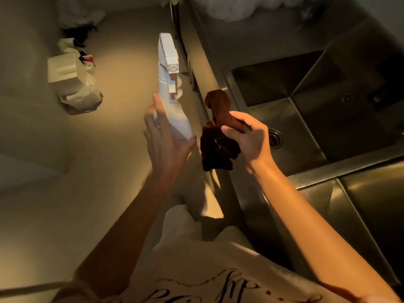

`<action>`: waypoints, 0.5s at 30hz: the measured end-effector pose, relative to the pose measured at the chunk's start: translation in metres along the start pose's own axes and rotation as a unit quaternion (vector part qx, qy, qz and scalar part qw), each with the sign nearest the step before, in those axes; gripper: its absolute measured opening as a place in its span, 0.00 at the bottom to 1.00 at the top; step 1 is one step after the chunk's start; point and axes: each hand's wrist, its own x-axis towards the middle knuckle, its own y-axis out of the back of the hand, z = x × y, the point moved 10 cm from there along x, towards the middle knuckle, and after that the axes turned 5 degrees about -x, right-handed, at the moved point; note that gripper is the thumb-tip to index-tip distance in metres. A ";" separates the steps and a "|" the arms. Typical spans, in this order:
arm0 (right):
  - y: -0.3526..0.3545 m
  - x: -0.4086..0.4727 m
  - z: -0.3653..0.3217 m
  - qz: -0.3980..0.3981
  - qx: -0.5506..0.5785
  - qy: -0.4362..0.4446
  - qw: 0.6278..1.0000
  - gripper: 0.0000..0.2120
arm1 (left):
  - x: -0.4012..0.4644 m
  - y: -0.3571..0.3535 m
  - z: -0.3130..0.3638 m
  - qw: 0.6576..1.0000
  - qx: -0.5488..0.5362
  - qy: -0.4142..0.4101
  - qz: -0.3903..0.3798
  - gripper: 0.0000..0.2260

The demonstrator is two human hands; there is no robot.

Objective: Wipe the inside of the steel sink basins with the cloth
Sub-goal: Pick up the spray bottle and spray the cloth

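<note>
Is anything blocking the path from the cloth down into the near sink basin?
Nothing visible does. The right hand grips the brown cloth just above the sink's front rim, and the basin beside it lies open, with only its drain showing. The left hand holds the white spray bottle off to the other side.

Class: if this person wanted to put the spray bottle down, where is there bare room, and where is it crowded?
Bare floor lies left of the spray bottle, below the bags, which crowd the upper left. The basin floor around its drain is bare too. The left hand holds the bottle; the right hand grips the cloth over the sink's edge.
</note>
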 end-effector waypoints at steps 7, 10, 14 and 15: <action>-0.053 0.056 -0.017 0.048 0.043 -0.025 0.998 0.17 | 0.090 -0.001 -0.034 0.998 -0.017 -0.045 -0.036 0.58; -0.069 0.077 -0.026 0.073 0.060 -0.023 0.995 0.17 | 0.125 -0.002 -0.040 0.996 -0.017 -0.064 -0.056 0.57; -0.076 0.103 -0.036 0.101 0.085 -0.019 0.991 0.17 | 0.156 -0.004 -0.049 0.994 -0.025 -0.076 -0.069 0.57; -0.077 0.110 -0.038 0.106 0.086 -0.021 0.990 0.17 | 0.163 -0.004 -0.053 0.994 -0.027 -0.076 -0.069 0.57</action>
